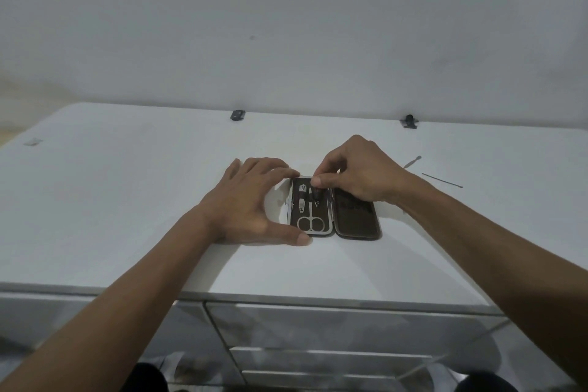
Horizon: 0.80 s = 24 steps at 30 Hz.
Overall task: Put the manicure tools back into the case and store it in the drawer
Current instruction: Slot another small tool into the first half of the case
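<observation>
The brown manicure case (334, 212) lies open flat on the white dresser top (127, 200), lid half to the right. The left hand (251, 204) braces its left edge, fingers straight along the far corner, thumb along the near one. The right hand (356, 169) pinches a dark-handled tool (317, 196) at the tray's top, I think. Scissors (310, 220) and nail clippers (301, 199) sit strapped in. Two thin metal tools (442, 180) lie loose on the right. Drawer fronts (334, 325) show below.
</observation>
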{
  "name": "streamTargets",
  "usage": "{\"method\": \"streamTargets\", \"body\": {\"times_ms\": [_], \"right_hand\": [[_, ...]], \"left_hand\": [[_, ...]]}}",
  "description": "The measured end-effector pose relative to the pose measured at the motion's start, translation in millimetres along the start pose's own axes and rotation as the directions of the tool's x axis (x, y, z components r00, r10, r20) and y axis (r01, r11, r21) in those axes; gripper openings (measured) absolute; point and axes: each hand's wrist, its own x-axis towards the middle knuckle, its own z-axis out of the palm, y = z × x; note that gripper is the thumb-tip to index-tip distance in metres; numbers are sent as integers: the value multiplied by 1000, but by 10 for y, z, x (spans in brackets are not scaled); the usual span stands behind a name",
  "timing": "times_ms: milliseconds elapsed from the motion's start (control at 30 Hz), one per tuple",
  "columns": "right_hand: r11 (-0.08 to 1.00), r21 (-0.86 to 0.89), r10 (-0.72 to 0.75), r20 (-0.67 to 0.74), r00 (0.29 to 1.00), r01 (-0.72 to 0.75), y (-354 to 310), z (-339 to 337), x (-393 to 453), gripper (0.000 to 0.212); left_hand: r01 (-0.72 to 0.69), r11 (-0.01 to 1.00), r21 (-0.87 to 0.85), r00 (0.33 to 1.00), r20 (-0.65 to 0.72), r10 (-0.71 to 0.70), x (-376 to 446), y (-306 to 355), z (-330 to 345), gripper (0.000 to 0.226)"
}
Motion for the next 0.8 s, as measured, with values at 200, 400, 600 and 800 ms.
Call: {"method": "streamTargets", "body": {"times_ms": [200, 400, 600, 800], "right_hand": [[998, -52, -33, 7, 999, 33, 1, -27, -11, 11], [995, -94, -42, 22, 999, 44, 3, -4, -15, 8], [993, -106, -52, 54, 997, 57, -4, -14, -17, 8], [987, -144, -66, 81, 995, 77, -9, -19, 0, 6]], "left_hand": [[-7, 1000, 7, 1000, -10, 7, 2, -7, 10, 114], [-6, 1000, -1, 1000, -9, 6, 2, -9, 8, 116], [-3, 1000, 4, 1000, -6, 3, -1, -6, 4, 120], [0, 1000, 0, 1000, -4, 0, 6, -9, 4, 119]]}}
